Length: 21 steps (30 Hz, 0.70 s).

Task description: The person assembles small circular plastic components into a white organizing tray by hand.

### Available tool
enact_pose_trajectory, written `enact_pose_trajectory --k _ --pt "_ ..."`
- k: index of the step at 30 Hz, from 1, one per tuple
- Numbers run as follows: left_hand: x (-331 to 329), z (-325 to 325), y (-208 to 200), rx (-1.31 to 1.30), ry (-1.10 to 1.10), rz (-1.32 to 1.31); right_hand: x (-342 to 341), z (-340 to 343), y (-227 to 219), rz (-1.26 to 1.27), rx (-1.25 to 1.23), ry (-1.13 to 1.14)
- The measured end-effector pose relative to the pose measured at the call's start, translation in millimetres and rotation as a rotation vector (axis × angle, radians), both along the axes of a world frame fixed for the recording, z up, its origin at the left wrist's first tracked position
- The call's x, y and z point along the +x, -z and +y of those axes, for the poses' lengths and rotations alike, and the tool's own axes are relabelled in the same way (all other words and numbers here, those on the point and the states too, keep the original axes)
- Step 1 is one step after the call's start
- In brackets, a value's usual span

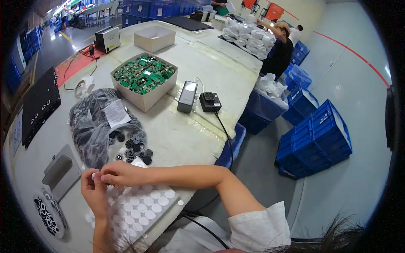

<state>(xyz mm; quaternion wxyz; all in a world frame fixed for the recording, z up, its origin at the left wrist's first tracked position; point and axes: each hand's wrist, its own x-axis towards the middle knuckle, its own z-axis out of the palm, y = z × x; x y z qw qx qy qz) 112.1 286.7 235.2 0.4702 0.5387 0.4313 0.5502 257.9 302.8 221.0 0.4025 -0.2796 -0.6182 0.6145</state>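
My left hand and my right hand meet over the near left of the table, fingertips pinched together. Between them shows a small white round piece, partly hidden by the fingers. Under my wrists lies a sheet of white round stickers, set in rows. Just beyond my right hand, loose black round plastic parts spill from a clear plastic bag with a white paper label on it. A grey metal bracket stands left of my hands.
A white box of green circuit boards stands farther back, near a white box. A power bank and a black cabled device sit at its right. Blue crates stand on the floor at right. Another person works beyond white bundles.
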Motion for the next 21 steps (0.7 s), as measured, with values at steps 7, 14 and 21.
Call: enact_pose_trajectory --k 7,14,21 --pt "-6.5 3.0 6.7 -0.093 0.041 -0.008 0.7 0.1 -11.0 -0.018 0.113 -0.008" --pt "-1.0 -3.6 -4.9 -0.071 0.118 0.021 4.1 1.8 -11.3 0.045 0.13 -0.025" --pt "-4.1 -3.9 0.6 0.006 0.185 0.044 2.8 5.8 -3.9 0.032 0.209 0.025"
